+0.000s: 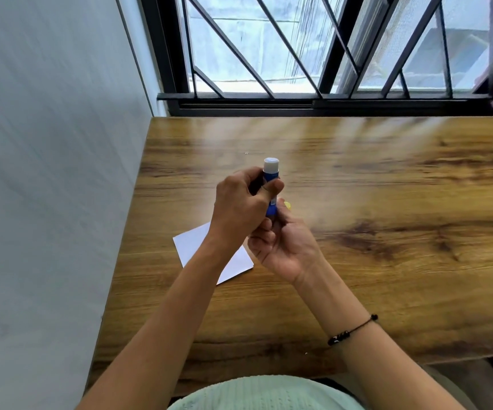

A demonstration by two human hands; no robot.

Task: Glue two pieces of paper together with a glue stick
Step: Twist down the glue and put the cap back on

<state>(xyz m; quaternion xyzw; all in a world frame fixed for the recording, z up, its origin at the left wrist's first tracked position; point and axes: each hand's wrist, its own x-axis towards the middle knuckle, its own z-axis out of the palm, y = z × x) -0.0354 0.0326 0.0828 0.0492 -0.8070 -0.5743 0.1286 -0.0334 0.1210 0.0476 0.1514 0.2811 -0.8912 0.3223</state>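
Note:
A blue glue stick (270,176) stands upright above the table, its white glue tip exposed at the top. My left hand (240,207) is wrapped around the upper body of the stick. My right hand (283,247) grips its lower end from below; a bit of yellow (287,205) shows at its fingertips, too hidden to identify. White paper (193,244) lies flat on the wooden table (387,232) under my left wrist, partly hidden by my arm. I cannot tell whether it is one sheet or two.
A white wall (47,173) runs along the table's left edge. A window with black bars (298,54) stands behind the far edge. My right wrist wears a black cord bracelet (353,331).

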